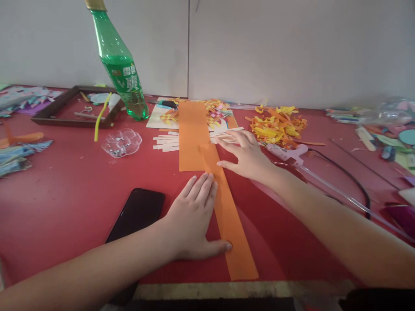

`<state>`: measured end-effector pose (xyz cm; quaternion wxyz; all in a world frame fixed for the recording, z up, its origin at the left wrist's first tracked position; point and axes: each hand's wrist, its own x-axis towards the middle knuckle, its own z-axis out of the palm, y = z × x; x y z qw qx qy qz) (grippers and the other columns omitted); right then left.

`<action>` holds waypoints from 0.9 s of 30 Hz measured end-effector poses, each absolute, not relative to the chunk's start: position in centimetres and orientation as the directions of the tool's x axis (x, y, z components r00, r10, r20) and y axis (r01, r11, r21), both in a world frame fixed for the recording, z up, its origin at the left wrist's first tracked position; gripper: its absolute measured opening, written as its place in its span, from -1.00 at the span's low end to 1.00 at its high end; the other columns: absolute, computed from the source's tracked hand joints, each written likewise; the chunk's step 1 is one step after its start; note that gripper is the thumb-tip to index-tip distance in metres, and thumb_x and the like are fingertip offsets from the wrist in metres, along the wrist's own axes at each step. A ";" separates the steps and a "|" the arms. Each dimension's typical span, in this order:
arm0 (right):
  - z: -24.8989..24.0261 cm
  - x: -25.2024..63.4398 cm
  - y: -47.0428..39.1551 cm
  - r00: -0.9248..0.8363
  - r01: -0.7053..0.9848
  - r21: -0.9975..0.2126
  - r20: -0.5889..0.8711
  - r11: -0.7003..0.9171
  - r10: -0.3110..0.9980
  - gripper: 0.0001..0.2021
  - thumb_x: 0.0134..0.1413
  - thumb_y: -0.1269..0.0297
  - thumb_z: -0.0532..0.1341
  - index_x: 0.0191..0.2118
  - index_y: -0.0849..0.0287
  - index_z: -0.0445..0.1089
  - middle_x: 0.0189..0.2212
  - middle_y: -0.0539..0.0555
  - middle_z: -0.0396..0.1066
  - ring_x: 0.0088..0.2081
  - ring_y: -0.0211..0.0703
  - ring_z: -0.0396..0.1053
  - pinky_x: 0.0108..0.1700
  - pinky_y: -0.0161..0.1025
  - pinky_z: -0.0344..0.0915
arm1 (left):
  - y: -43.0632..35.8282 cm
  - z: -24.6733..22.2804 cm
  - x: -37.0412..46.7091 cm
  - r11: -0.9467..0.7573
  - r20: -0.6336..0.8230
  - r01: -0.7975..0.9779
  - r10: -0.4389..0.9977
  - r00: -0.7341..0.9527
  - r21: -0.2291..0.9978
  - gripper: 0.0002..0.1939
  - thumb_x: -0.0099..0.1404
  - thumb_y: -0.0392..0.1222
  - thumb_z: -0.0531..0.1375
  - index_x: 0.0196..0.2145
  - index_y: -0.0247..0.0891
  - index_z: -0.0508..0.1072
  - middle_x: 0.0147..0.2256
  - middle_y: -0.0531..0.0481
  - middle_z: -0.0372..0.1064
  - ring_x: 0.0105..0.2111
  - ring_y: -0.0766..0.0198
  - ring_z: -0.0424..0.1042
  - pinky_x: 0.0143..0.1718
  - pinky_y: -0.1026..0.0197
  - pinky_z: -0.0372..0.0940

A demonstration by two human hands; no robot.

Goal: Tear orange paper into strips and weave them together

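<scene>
A long orange paper strip (231,216) lies slantwise on the red table, its near end close to the front edge. My left hand (196,220) rests flat at its left side, fingers stretched out and the thumb on the strip. Over the strip's far part is my right hand (244,153), palm down with fingers spread and the thumb at the strip's right edge. The strip's far end overlaps a wider orange paper sheet (193,138). Beside and partly under that sheet lie pale paper strips (167,141). Neither hand grips anything.
A green soda bottle (121,73) stands at the back left near a dark frame (73,123). A clear flower-shaped dish (121,142) and a black phone (138,211) lie left. Right are yellow-orange paper scraps (279,125) and a pink glue gun (288,152) with a cord.
</scene>
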<state>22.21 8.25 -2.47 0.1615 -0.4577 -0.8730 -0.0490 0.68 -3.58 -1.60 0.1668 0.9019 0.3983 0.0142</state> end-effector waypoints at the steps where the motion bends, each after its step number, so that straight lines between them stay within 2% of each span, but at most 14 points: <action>1: -2.4 22.4 8.0 -0.534 0.812 -0.064 0.320 0.580 0.783 -0.39 0.08 0.00 0.28 0.25 -0.06 0.23 0.24 0.20 0.10 0.25 0.34 -0.02 0.22 0.33 0.06 | -3.6 -1.5 0.7 -0.623 -0.118 0.716 0.723 0.680 0.314 0.18 0.16 0.52 -0.16 0.33 -0.64 -0.07 0.36 -0.45 -0.37 0.37 -0.21 -0.35 0.34 -0.15 -0.35; 8: -1.8 23.4 5.9 -0.556 0.810 -0.056 0.245 0.584 0.794 -0.28 0.07 -0.06 0.27 0.32 -0.07 0.09 0.33 0.19 -0.03 0.32 0.36 -0.13 0.24 0.36 -0.02 | -3.5 -1.3 0.8 -0.619 -0.154 0.720 0.715 0.682 0.315 0.17 0.16 0.50 -0.12 0.34 -0.65 -0.09 0.36 -0.46 -0.43 0.37 -0.23 -0.39 0.34 -0.19 -0.35; 14: -1.6 24.4 3.4 -0.605 0.781 -0.027 0.214 0.623 0.767 -0.28 0.13 -0.06 0.22 0.35 -0.05 0.02 0.37 0.21 -0.15 0.35 0.31 -0.20 0.27 0.31 -0.05 | -3.6 -1.5 0.8 -0.627 -0.126 0.713 0.717 0.686 0.315 0.17 0.16 0.50 -0.11 0.34 -0.64 -0.10 0.35 -0.48 -0.40 0.37 -0.23 -0.38 0.33 -0.22 -0.33; 21: -1.7 25.7 -0.1 -0.632 0.763 -0.069 0.131 0.643 0.764 -0.20 0.06 -0.19 0.20 0.36 -0.10 -0.03 0.41 0.20 -0.25 0.37 0.35 -0.26 0.23 0.36 0.03 | -3.7 -1.9 0.6 -0.635 -0.106 0.714 0.721 0.685 0.293 0.16 0.16 0.50 -0.11 0.32 -0.66 -0.04 0.35 -0.49 -0.34 0.37 -0.23 -0.37 0.34 -0.18 -0.37; 27: -1.3 26.3 -2.4 -0.666 0.737 -0.069 0.101 0.673 0.739 -0.19 0.02 -0.23 0.21 0.35 -0.16 0.00 0.39 0.22 -0.19 0.35 0.45 -0.19 0.10 0.41 0.18 | -3.7 -2.0 0.6 -0.639 -0.097 0.713 0.721 0.686 0.289 0.17 0.15 0.50 -0.09 0.32 -0.67 -0.05 0.35 -0.49 -0.34 0.37 -0.21 -0.37 0.34 -0.18 -0.36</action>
